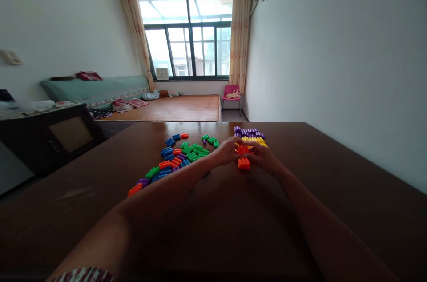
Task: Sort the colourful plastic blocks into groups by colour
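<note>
My left hand (228, 151) and my right hand (264, 156) meet over a small group of orange ribbed plastic pieces (243, 164). Their fingers curl in from both sides against the orange pieces, and the fingertips are partly hidden. Just behind my right hand lies a row of yellow pieces (256, 140), with a row of purple pieces (249, 132) behind that. To the left of my left hand is a loose spread of mixed pieces, among them green pieces (196, 152), blue pieces (167, 152) and an orange piece (135, 190).
The pieces rest on a dark brown table (233, 228). Beyond its far edge stand a low bed (187, 106) and a pink chair (231, 91) holding a soft toy. A dark cabinet (43, 139) is on the left, and a white wall (333, 50) runs along the right.
</note>
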`<action>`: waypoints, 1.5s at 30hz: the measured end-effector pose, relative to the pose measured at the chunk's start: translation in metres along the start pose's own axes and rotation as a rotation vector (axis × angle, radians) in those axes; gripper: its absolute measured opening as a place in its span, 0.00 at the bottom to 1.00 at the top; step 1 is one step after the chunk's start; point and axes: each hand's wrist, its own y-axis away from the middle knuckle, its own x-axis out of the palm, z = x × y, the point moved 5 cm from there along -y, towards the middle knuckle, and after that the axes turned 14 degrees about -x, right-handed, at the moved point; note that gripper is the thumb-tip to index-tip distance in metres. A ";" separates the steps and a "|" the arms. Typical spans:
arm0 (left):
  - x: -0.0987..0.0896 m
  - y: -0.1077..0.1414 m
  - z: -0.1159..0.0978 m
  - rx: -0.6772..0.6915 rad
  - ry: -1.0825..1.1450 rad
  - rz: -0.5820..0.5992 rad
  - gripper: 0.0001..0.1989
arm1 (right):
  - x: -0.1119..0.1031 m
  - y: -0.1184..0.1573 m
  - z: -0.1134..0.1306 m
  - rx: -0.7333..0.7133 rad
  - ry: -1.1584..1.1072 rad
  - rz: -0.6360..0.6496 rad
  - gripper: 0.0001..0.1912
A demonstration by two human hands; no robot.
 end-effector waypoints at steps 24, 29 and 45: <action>-0.125 0.071 0.081 -0.261 -0.212 -0.189 0.16 | -0.090 0.046 -0.077 0.239 0.246 -0.055 0.23; -0.178 0.107 0.114 -0.418 -0.314 -0.161 0.18 | -0.091 0.047 -0.080 0.299 0.349 -0.018 0.33; -0.187 0.132 0.158 -0.668 -0.486 -0.093 0.20 | -0.107 0.047 -0.070 0.255 0.610 -0.362 0.27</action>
